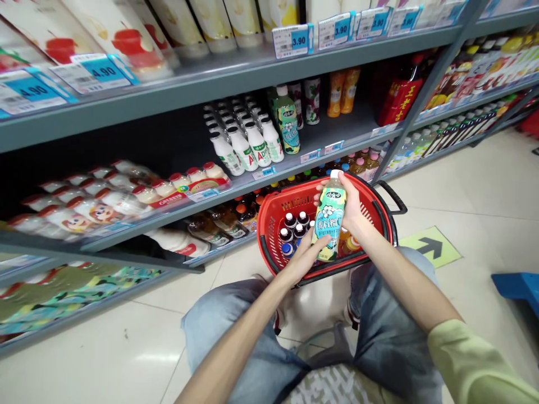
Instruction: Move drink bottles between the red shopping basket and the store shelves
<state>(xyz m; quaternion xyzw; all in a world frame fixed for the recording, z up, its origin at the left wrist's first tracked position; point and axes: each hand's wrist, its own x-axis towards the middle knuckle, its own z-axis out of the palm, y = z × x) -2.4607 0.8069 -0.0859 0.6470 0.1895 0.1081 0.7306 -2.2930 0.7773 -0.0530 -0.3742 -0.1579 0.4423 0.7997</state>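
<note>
A green and blue drink bottle (329,216) with a white cap is held tilted over the red shopping basket (269,216). My left hand (306,255) closes on its lower part, thumb across the label. Around its upper part, near the cap, my right hand (350,202) is wrapped. Inside the basket stand several dark bottles with white caps (300,230), some with blue caps (287,249), and orange drinks (350,243) that the held bottle partly covers.
On the middle shelf, a similar green bottle (288,120) stands beside rows of white milk drink bottles (246,146). Red-capped bottle packs (109,193) lie further left. The basket's black handle (393,197) sticks out right, above a yellow floor arrow sign (433,247). A blue object (516,289) lies at far right.
</note>
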